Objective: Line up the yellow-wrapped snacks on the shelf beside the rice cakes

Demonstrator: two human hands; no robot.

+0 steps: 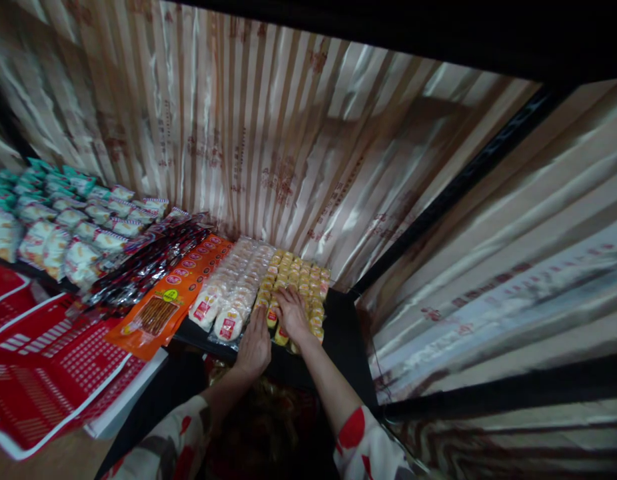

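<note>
Sleeves of white cloth with red shapes frame the bottom of the view, and both bare forearms reach forward and up from them onto a dark shelf. On it lies a block of small yellow packets, set in tight rows; the block's long axis runs away from the viewer toward the striped curtain behind it, with its near end at the shelf's front edge. The right hand rests palm down on the near end of the yellow packets, fingers spread and pointing away toward the curtain, pressing flat and not closed around any one packet. The left hand lies just beside it, at the front edge between the yellow packets and a neighbouring block of clear-wrapped white packets with red labels; its fingers are straight and held together, touching the packets' edge, and whether it grips anything cannot be told. Left of the white packets lie long orange packs, also running front to back, then dark red-and-black packets, then pale and green bags. Red baskets sit at the lower left.
</note>
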